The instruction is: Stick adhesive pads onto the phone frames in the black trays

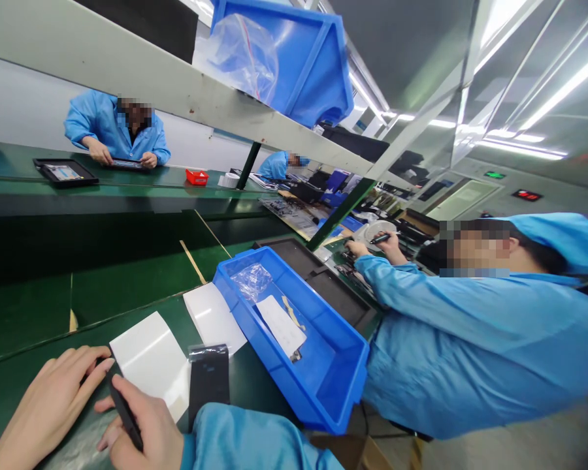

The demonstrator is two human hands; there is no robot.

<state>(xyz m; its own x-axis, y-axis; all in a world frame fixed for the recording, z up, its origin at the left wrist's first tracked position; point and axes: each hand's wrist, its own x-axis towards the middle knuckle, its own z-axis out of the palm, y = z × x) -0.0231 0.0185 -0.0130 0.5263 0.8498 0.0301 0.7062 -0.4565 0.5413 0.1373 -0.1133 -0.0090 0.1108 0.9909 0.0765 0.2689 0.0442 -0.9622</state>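
Black stylus [125, 414] over green workbench [29, 385], fluorescent-lit workshop [543, 173]

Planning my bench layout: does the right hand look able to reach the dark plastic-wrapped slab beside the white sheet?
Probably yes: the right hand, gripping a black pen-like tool, lies right beside the dark plastic-wrapped slab. Only the flat white sheet lies near them, and nothing raised stands between.

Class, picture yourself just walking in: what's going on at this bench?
At a green workbench, a person's right hand grips a slim black tool, and the left hand lies open beside it. Nearby are white sheets, a black panel in clear plastic and a blue plastic bin. A co-worker in blue works alongside.
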